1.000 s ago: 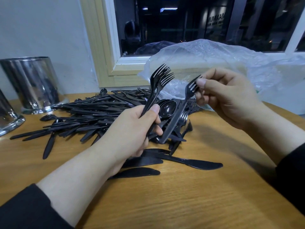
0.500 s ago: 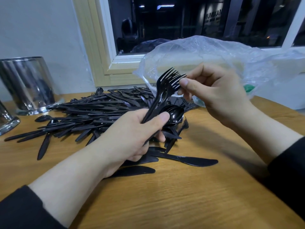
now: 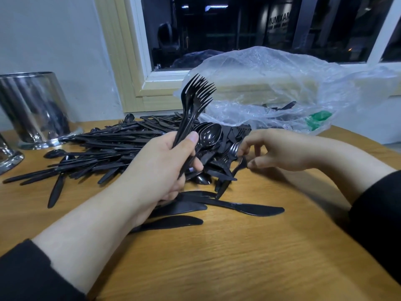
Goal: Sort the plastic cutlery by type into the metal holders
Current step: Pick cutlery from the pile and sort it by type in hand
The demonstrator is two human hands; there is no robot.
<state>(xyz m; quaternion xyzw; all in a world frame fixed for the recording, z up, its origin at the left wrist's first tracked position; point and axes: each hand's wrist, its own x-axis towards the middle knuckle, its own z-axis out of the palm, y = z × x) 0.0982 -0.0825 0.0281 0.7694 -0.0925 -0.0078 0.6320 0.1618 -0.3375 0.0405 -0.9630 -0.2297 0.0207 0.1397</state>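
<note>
A wooden worktop fills the foreground below a dark window, with a clear plastic bag slumped at its far edge, a few black pieces visible inside. A sprawling pile of black plastic cutlery lies across the worktop's middle and left, knives, spoons and forks tangled together. At far left stands a shiny metal holder, upright near the wall, with the foot of a second holder just showing at the frame's edge. The left hand, black sleeve at the wrist, has its grip wrapped round a bundle of forks, held upright with tines fanned above the pile. The right hand reaches low to the pile's right edge, thumb and fingers curled in a narrow grip pinching the end of a single fork that lies there. Several knives rest apart from the pile, nearest the camera, beneath the left wrist. A spoon sits bowl-up just beside the left thumb.
</note>
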